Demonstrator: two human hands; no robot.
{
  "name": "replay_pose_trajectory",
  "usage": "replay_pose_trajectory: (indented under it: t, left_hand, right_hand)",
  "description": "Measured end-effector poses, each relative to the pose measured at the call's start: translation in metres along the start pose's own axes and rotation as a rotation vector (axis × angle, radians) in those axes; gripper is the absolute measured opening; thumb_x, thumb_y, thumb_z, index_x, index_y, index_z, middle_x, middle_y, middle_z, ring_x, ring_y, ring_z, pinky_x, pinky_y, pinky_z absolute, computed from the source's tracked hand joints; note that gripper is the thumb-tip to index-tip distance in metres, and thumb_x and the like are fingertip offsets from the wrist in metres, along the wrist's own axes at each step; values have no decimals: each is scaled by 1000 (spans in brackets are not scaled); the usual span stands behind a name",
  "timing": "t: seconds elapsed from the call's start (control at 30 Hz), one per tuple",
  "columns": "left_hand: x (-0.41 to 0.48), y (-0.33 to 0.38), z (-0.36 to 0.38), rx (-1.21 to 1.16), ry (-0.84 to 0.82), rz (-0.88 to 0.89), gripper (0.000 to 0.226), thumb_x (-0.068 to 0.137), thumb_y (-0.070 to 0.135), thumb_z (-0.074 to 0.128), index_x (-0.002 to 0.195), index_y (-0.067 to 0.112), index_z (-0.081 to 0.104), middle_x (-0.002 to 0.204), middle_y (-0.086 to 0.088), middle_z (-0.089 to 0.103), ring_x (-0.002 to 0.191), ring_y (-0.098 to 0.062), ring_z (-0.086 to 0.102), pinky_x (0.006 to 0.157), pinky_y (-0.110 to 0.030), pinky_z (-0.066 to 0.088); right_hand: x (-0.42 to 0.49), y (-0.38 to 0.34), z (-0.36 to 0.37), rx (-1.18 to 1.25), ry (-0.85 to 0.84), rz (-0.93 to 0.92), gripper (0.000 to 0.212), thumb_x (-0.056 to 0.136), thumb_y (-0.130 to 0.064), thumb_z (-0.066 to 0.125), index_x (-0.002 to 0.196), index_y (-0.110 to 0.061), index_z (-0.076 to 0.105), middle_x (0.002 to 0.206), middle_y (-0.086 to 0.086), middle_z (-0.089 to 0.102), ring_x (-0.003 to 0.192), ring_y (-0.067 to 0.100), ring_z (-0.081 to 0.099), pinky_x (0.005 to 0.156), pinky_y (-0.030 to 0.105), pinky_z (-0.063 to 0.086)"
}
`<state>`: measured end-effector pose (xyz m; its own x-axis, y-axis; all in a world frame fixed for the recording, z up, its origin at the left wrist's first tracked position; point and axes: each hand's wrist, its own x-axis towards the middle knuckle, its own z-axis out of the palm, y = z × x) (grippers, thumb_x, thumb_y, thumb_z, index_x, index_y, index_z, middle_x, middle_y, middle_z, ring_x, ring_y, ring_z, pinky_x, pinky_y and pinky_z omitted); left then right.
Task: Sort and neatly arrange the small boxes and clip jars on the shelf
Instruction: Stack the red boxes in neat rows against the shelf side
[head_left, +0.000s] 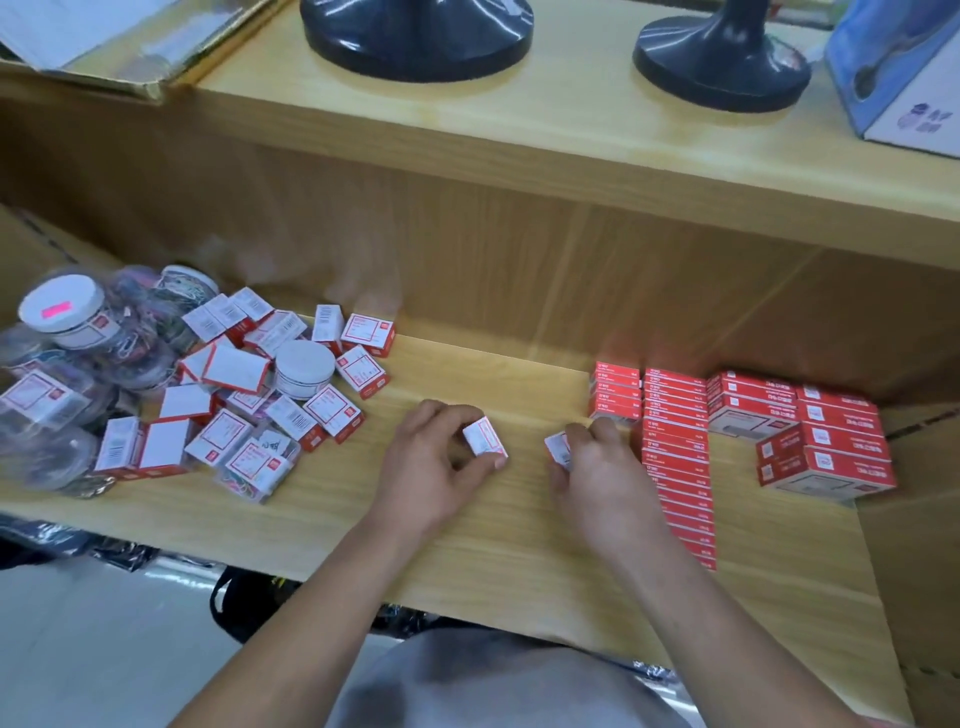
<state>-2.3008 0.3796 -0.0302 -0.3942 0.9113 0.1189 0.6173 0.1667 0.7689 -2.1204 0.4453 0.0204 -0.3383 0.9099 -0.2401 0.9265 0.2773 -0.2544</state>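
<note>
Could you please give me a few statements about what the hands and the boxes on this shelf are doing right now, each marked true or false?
1. The left hand holds a small red and white box. True.
2. The right hand is empty. False: it grips another small box.
3. The loose heap of boxes lies on the left of the shelf. True.
4. The neat rows of red boxes stand on the left. False: they are on the right.
5. A white-lidded clip jar sits among the loose boxes. True.
</note>
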Motion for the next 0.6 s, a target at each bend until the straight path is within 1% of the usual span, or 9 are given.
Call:
replay_pose_trajectory:
  t: [0.1,0.17,0.27,0.3,0.33,0.4,0.47,0.53,0.6]
  left_hand:
    - [-6,8,-2,-236,-90,-146,43,76,16,86,102,45,68,76,16,67,61,-4,55,67,-25,51]
    - [-14,8,-1,-386,-86,-195,51,80,11,83,105,53,68,83,12,70,64,-10,57,70,-28,54]
    - [-24,14,-3,-466,-35,-134,36,85,4,80,105,34,77,95,6,69,77,-16,67,74,-30,54]
    - [-26,18,-3,-482,-29,-130,32,85,0,79,103,27,79,98,5,69,81,-17,69,76,-29,54]
    - [-27,23,-4,-517,-34,-135,31,84,-3,78,101,22,80,100,2,68,85,-18,70,77,-28,55]
    - [-29,33,-5,-609,-66,-163,30,79,-6,81,96,18,82,107,-5,67,90,-21,72,82,-28,57]
    - [-30,42,-6,-666,-110,-195,27,72,2,87,92,19,82,114,-3,66,93,-16,73,86,-25,57]
    - [-31,49,-8,-662,-136,-203,22,75,0,87,89,17,82,114,0,66,80,-3,68,75,-15,51]
    - [-31,57,-11,-663,-133,-216,25,80,-7,80,91,15,80,113,-1,69,74,-1,65,68,-14,47]
  right_hand:
    - [-6,7,2,232,24,-47,26,88,-25,66,114,-25,67,108,2,59,103,26,61,85,37,53]
    - [-10,13,1,432,70,-61,21,81,-19,69,100,-28,73,93,-6,65,91,17,63,83,37,53]
    - [-20,17,-8,649,111,-54,15,81,-24,70,94,-30,72,82,-6,67,71,13,64,71,38,55]
    - [-24,17,-11,724,103,-39,15,85,-25,71,97,-32,70,79,-4,67,63,12,61,66,36,55]
    - [-27,17,-14,797,92,-19,23,88,-22,73,106,-36,67,79,-2,68,58,13,58,62,36,52]
    - [-33,17,-17,937,72,9,39,92,-13,71,122,-36,63,83,4,69,59,26,60,60,41,53]
    - [-38,18,-19,1088,35,48,40,96,-5,64,127,-30,65,82,8,70,66,33,68,66,46,57]
    - [-41,20,-22,1217,-3,101,40,99,3,55,128,-24,64,80,8,70,70,28,72,71,41,62]
    - [-45,22,-25,1290,-26,143,41,100,6,49,126,-20,65,81,8,72,72,27,73,72,39,63]
